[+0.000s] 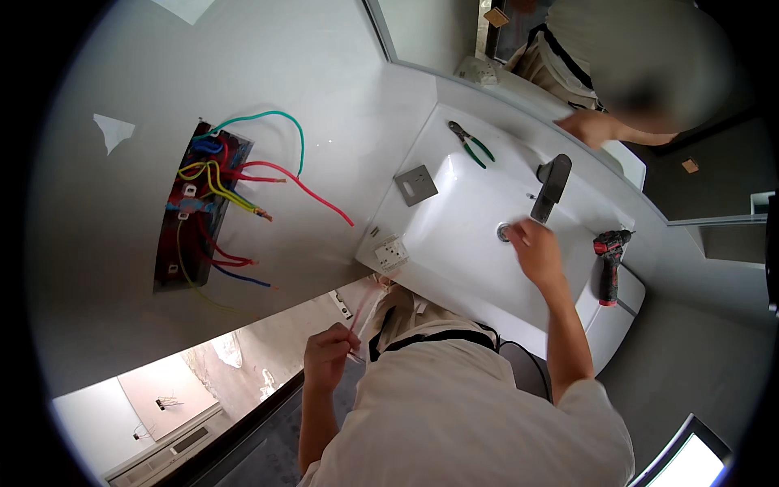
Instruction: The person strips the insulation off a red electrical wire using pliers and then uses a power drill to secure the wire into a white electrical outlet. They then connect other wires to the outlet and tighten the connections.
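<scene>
My left hand (pixel 327 353) is closed beside my waist, at the counter's near left edge. From its fingers rises a thin, blurred reddish strand (pixel 364 312), too faint to tell whether it is wire. My right hand (pixel 537 253) hangs over the white sink basin (pixel 462 235), beside the drain (pixel 504 233); its fingertips are blurred. On the left wall, an open wall box (pixel 185 235) lets out red (pixel 320 199), green, blue and yellow-green wires, several with bare copper ends. A white socket plate (pixel 391 253) lies on the counter corner nearest my left hand.
Green-handled pliers (pixel 471 144) rest on the sink's back ledge, left of the dark faucet (pixel 553 185). A grey switch plate (pixel 416 186) lies at the basin's left rim. A red-and-black cordless drill (pixel 610 266) sits at the right. Behind the sink is a mirror (pixel 454 40).
</scene>
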{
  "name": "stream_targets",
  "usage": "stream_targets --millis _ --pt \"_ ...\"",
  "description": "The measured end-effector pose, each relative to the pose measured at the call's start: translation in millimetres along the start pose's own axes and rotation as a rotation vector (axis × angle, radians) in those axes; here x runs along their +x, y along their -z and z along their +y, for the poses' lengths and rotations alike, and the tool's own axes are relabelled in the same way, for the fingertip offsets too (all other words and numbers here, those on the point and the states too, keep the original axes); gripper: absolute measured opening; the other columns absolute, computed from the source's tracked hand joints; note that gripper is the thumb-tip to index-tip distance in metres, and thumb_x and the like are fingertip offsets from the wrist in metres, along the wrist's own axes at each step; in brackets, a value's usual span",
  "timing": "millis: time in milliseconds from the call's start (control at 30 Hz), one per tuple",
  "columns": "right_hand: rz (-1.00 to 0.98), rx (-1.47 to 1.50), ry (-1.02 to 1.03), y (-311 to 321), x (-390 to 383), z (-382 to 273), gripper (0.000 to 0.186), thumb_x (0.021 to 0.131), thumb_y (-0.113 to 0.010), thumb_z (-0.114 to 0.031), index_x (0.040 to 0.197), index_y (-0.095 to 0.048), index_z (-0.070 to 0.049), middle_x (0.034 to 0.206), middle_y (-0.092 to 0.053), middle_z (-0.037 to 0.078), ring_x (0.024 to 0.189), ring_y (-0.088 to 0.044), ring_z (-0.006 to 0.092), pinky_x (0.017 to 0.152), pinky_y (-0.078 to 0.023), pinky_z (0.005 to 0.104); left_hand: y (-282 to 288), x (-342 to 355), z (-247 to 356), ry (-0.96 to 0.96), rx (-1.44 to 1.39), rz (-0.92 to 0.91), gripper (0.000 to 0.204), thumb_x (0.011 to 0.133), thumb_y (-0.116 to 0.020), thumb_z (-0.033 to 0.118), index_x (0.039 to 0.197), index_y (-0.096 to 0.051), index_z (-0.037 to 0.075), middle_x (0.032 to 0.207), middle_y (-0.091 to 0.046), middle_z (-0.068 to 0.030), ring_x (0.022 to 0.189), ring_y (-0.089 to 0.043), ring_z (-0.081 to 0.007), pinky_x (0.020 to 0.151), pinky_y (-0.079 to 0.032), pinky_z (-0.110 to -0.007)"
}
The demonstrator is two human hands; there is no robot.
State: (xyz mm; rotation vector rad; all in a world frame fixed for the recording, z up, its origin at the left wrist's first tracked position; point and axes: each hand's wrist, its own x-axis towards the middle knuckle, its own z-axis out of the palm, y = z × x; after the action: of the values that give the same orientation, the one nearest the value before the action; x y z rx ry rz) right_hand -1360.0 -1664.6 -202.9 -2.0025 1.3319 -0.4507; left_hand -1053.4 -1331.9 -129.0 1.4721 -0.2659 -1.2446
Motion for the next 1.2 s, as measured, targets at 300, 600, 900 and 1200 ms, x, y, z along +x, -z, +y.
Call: stream_targets --millis 300,600,900,1200 --pt "0.02 -0.741 -0.145 -150.1 228.5 26.6 0.078 0.091 -0.074 -0.032 0.156 -0.034 -0.017 0.149 -0.044 0.015 0.136 -0.046 0.037 0.102 -0.051 0.0492 -38.8 -6.8 51.9 0.05 -0.207 -0.006 0.017 0.094 -0.068 0.005 0.108 -0.07 -0.005 0.088 -0.071 -0.0114 0.062 -0.057 -0.0134 0.056 -0.044 -0.025" --pt "-0.069 0.116 -0.307 -153.2 211.8 53.1 0.023 0.089 -0.056 -0.014 0.105 -0.062 0.002 0.093 -0.068 0.016 0.076 -0.065 0.0267 0.066 -0.054 0.0373 -48.8 -22.5 52.9 -0.021 -0.425 0.071 0.018 0.099 -0.061 0.005 0.111 -0.069 -0.006 0.089 -0.071 -0.0148 0.06 -0.062 -0.0166 0.052 -0.048 -0.026" --pt "-0.687 0.652 0.034 -94.0 -47.9 -97.3 0.018 0.1 -0.063 -0.022 0.095 -0.061 -0.004 0.083 -0.065 0.006 0.076 -0.058 0.0162 0.072 -0.048 0.0295 -58.4 -1.3 60.3 -0.042 -0.246 0.017 0.018 0.098 -0.063 0.004 0.112 -0.067 -0.006 0.084 -0.072 -0.0143 0.057 -0.064 -0.0175 0.049 -0.048 -0.027" --pt "-0.906 0.265 0.44 -72.7 -73.0 -199.1 0.053 0.097 -0.065 -0.022 0.143 -0.045 -0.005 0.129 -0.062 0.018 0.109 -0.064 0.0364 0.092 -0.05 0.0463 -32.0 -21.8 57.5 0.0 -0.438 -0.012 0.013 0.098 -0.061 0.006 0.105 -0.068 -0.003 0.077 -0.069 -0.012 0.051 -0.057 -0.0152 0.044 -0.043 -0.025"
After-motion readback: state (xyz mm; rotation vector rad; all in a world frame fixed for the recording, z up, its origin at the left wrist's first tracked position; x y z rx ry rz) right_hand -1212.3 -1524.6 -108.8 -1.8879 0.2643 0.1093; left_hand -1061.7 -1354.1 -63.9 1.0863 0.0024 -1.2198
